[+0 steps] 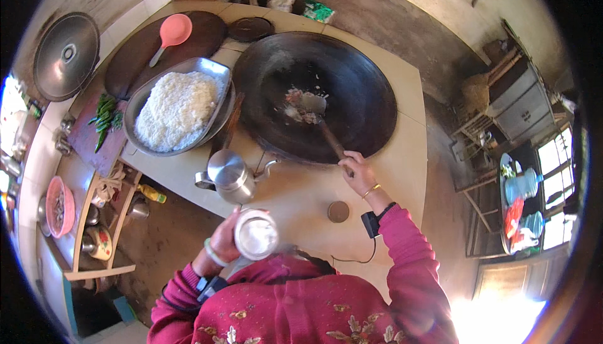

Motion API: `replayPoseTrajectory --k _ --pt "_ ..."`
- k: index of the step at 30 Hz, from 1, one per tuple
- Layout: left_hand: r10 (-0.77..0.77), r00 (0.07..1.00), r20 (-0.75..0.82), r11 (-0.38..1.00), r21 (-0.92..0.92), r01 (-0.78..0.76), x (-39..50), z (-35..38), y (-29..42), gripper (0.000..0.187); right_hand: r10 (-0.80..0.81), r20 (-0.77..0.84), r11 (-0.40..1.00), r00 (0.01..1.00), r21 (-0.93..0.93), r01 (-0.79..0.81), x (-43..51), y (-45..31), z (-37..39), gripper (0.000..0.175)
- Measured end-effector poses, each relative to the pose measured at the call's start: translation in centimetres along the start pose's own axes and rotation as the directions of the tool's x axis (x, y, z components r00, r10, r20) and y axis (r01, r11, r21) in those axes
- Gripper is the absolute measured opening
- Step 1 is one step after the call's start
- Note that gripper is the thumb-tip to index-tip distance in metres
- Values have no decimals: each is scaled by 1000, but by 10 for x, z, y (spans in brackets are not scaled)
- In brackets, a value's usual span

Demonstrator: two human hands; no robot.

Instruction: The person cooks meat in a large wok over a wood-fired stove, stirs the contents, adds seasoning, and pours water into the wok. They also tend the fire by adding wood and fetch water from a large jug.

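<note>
My right hand is closed round the wooden handle of a metal wok spatula. The spatula's blade rests among small pieces of food in the middle of a large dark wok set into the tiled stove top. In my left hand is an open round container with white contents, held close to my chest. A metal kettle stands just beyond it. A small round brown lid or disc lies on the tiles between my hands.
Left of the wok, a metal basin holds white rice. Behind it a pink ladle lies on a dark round cover. Green peppers lie on a board at the left, above a shelf with a pink basket.
</note>
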State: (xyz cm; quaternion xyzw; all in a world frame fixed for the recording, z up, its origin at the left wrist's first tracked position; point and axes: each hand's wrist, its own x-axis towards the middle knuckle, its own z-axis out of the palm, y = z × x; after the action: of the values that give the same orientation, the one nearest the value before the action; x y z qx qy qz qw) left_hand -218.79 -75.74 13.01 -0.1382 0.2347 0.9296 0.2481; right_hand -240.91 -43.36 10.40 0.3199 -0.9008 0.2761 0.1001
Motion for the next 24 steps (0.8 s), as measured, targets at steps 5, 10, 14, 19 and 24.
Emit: replayPoseTrajectory --k 5,10,14,19,24 --pt "167 986 -17 965 -200 -167 -68 -21 17 71 511 -30 641 859 679 -358 60 6 -8 23" --pt "378 896 -232 899 -139 -416 -110 -52 10 73 594 52 398 803 848 -350 123 -8 -28 34" --pt "393 871 -296 862 -210 -460 -137 -82 12 72 669 3 433 743 811 -393 163 -24 -100 41" --pt "437 808 -394 885 26 -466 -153 -107 34 77 706 28 444 708 761 -473 200 -33 -118 25" --pt "390 843 -370 866 -164 -472 -158 -118 59 76 871 22 177 491 918 -355 224 -35 -43 23"
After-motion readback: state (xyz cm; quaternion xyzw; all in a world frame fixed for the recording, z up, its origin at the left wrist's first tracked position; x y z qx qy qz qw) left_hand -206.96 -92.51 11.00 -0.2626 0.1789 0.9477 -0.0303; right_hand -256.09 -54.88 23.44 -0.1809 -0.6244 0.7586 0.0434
